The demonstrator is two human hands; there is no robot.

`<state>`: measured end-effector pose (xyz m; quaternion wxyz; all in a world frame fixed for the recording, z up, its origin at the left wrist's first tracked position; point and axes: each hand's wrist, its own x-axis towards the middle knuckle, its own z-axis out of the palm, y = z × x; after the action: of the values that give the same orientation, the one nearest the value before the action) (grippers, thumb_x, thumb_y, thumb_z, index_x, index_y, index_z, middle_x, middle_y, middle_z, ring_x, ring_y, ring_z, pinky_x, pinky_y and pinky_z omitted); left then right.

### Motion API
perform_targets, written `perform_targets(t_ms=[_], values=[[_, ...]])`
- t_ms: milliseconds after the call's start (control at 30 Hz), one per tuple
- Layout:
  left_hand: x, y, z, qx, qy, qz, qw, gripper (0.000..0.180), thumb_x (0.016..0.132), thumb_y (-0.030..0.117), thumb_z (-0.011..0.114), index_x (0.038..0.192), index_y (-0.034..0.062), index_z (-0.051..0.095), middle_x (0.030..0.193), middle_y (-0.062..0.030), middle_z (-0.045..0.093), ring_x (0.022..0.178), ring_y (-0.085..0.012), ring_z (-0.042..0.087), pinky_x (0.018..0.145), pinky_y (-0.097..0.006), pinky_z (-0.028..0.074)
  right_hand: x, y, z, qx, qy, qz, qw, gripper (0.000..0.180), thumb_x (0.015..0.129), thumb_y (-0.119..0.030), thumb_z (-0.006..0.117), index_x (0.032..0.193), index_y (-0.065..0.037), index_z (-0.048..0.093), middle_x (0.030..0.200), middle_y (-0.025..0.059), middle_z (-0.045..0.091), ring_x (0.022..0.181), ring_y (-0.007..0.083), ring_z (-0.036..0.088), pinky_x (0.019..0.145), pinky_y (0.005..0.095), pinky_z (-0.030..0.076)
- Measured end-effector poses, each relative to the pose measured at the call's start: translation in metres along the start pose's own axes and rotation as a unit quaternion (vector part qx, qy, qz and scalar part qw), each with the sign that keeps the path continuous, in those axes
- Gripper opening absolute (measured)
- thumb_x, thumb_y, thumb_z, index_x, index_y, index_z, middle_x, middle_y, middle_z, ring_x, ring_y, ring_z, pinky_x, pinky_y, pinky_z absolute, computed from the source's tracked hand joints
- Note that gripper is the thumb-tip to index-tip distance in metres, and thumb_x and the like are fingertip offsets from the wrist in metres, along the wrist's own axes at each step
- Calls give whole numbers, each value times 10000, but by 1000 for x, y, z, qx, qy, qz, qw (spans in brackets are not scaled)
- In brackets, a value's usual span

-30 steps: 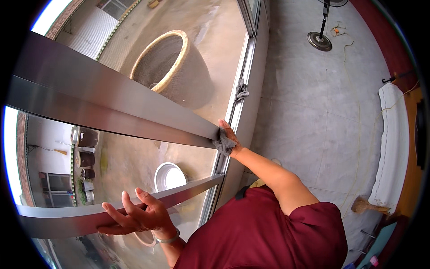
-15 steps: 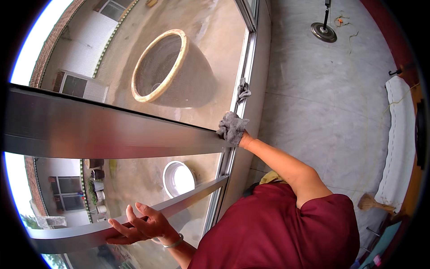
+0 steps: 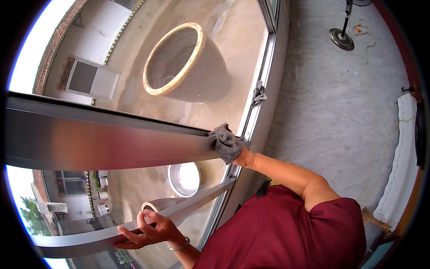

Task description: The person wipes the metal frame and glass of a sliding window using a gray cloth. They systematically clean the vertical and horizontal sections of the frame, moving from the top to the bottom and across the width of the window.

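Right hand (image 3: 244,158), mostly hidden, holds a gray cloth (image 3: 227,144); left hand (image 3: 150,231) spreads loosely at a metal frame (image 3: 85,243)

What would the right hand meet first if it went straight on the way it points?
Probably the wide metal window bar. The right hand, mostly hidden by a grey cloth, points toward the bar's right end, and the cloth appears to touch it, though depth is hard to judge.

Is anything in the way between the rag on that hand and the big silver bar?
Nothing visible: the gray rag over the right hand looks up against one end of the wide silver bar.
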<state>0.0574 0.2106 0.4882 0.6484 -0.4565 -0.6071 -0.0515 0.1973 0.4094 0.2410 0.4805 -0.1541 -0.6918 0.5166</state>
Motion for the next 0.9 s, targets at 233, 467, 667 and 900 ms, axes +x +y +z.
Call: perform_targets(t_ms=[233, 467, 667, 900], values=[[3, 3, 0, -36, -6, -13, 999, 61, 897, 201, 603, 932, 151, 608, 1488, -144, 366, 1440, -536, 85, 1093, -723, 172, 52, -77, 9, -221, 60, -124, 965, 516, 863, -111, 574, 1360, -31, 460, 1473, 225, 376, 1389, 389, 330, 1173, 517, 216], [3, 8, -4, -55, -15, -27, 998, 51, 902, 183, 588, 892, 135, 598, 1480, -149, 373, 1424, -570, 110, 1082, -730, 187, 92, -138, 16, -317, 156, -208, 912, 439, 801, -78, 575, 1227, 17, 537, 1427, 335, 388, 1309, 466, 401, 1053, 599, 308], [3, 8, -1, -26, -1, -41, 999, 58, 886, 179, 595, 866, 126, 585, 1471, -133, 387, 1401, -597, 147, 1053, -767, 215, 139, -204, 6, -305, 132, -277, 902, 458, 811, -100, 577, 1241, 47, 520, 1444, 364, 352, 1322, 483, 374, 1059, 594, 295], [4, 13, -1, -4, -11, -53, 998, 30, 844, 142, 581, 840, 123, 557, 1464, -127, 394, 1385, -609, 175, 1033, -788, 228, 171, -226, -22, -102, 42, -337, 935, 465, 809, -97, 648, 1240, 47, 549, 1460, 332, 376, 1257, 451, 469, 1040, 527, 354]])
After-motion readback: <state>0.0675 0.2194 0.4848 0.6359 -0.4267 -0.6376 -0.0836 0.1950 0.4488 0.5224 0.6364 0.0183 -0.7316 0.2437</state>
